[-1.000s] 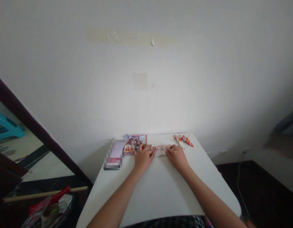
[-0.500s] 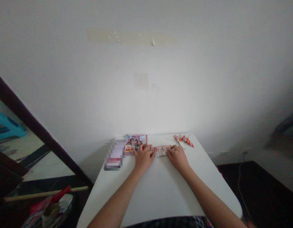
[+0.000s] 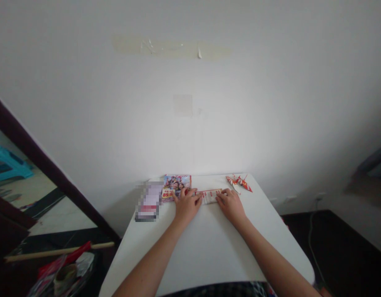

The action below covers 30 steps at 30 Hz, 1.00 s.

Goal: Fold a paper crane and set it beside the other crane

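Observation:
A folded strip of printed paper [image 3: 210, 196], white with red markings, lies flat near the far side of the white table [image 3: 205, 251]. My left hand [image 3: 187, 205] grips its left end, thumb and fingers pressed on the paper. At the right end, my right hand [image 3: 231, 203] pinches the strip with its fingers bent together. Partly under my left fingers is a colourful printed flyer [image 3: 177, 182] showing people and a price. Two red and white folded paper cranes [image 3: 240, 182] rest at the far right corner, beyond my right hand.
A phone [image 3: 148, 201], blurred out, lies at the table's left edge. The white wall [image 3: 227, 136] meets the table's far edge. On the floor to the left stand a bag-lined bin [image 3: 67, 274] and a wooden stick [image 3: 59, 252]. A dark-framed mirror [image 3: 51, 165] leans at the left.

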Tool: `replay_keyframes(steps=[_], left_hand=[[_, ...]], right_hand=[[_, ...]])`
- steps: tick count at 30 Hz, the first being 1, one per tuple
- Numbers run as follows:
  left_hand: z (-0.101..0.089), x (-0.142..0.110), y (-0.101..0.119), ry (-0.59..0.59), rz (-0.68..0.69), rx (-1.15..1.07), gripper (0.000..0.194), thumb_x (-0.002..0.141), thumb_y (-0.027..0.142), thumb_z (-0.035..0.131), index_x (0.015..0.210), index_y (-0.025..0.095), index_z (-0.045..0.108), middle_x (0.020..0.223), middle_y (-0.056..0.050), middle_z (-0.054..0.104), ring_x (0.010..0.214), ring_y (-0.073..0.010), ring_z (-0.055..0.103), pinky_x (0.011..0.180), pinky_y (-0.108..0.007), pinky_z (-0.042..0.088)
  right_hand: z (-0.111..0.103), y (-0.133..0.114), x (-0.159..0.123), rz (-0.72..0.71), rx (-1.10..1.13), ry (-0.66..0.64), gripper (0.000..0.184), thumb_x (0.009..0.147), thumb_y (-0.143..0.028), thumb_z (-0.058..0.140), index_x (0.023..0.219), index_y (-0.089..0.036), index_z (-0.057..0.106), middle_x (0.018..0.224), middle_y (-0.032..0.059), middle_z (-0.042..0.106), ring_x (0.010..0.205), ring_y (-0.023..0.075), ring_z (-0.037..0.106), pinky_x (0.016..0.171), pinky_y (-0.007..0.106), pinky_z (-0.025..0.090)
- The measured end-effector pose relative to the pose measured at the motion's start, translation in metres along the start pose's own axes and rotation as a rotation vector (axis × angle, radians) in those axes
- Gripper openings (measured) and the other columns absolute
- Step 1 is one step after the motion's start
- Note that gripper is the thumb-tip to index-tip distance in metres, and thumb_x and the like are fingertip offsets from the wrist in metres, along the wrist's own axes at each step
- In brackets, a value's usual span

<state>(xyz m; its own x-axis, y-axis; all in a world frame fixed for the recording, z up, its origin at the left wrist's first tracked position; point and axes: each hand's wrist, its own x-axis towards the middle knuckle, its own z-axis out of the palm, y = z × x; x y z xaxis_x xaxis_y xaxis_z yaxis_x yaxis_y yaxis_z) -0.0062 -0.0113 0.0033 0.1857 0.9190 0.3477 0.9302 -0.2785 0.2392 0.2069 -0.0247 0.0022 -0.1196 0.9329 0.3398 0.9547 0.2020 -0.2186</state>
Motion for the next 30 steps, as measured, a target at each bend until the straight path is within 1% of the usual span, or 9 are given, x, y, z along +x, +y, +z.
replay_keyframes(steps=[8, 17, 23, 27, 30], left_hand=[[-0.0004, 0.0001, 0.0010, 0.004, -0.010, -0.024, 0.028, 0.095, 0.046, 0.051, 0.112, 0.047, 0.073, 0.139, 0.004, 0.064, 0.136, -0.0347, 0.041, 0.111, -0.082, 0.001], [-0.0009, 0.0004, 0.0017, -0.001, -0.014, -0.030, 0.029, 0.096, 0.046, 0.050, 0.112, 0.046, 0.073, 0.139, 0.004, 0.065, 0.135, -0.0339, 0.042, 0.112, -0.082, 0.003], [-0.0027, 0.0002, 0.0028, -0.008, -0.010, -0.021, 0.028, 0.095, 0.047, 0.051, 0.111, 0.046, 0.074, 0.139, 0.003, 0.064, 0.136, -0.0348, 0.041, 0.111, -0.083, 0.004], [-0.0009, 0.0001, 0.0031, 0.006, 0.014, -0.007, 0.027, 0.095, 0.045, 0.053, 0.112, 0.044, 0.074, 0.137, 0.003, 0.065, 0.136, -0.0357, 0.040, 0.110, -0.084, 0.002], [0.0002, 0.0001, 0.0038, 0.016, 0.036, 0.002, 0.027, 0.095, 0.043, 0.053, 0.112, 0.042, 0.074, 0.141, 0.002, 0.063, 0.138, -0.0363, 0.038, 0.110, -0.084, 0.001]], right_hand=[[0.0024, 0.0013, 0.0005, 0.003, -0.006, -0.001, 0.031, 0.101, -0.036, 0.047, 0.112, -0.026, 0.075, 0.112, 0.0085, 0.067, 0.104, 0.0217, 0.057, 0.096, 0.032, 0.041], [0.0019, 0.0008, -0.0001, -0.011, -0.005, 0.021, 0.032, 0.102, -0.035, 0.046, 0.111, -0.025, 0.075, 0.112, 0.0089, 0.067, 0.104, 0.0219, 0.058, 0.095, 0.032, 0.042], [0.0019, -0.0004, 0.0004, -0.010, -0.010, 0.006, 0.031, 0.101, -0.035, 0.046, 0.111, -0.025, 0.075, 0.113, 0.0091, 0.067, 0.105, 0.0220, 0.058, 0.096, 0.032, 0.042], [0.0025, -0.0016, 0.0001, 0.020, -0.026, -0.016, 0.029, 0.100, -0.036, 0.049, 0.113, -0.026, 0.074, 0.115, 0.0092, 0.066, 0.107, 0.0225, 0.057, 0.096, 0.032, 0.042], [0.0009, -0.0037, -0.0011, 0.044, -0.038, -0.020, 0.028, 0.099, -0.037, 0.051, 0.114, -0.027, 0.073, 0.117, 0.0089, 0.065, 0.108, 0.0236, 0.056, 0.096, 0.034, 0.042]])
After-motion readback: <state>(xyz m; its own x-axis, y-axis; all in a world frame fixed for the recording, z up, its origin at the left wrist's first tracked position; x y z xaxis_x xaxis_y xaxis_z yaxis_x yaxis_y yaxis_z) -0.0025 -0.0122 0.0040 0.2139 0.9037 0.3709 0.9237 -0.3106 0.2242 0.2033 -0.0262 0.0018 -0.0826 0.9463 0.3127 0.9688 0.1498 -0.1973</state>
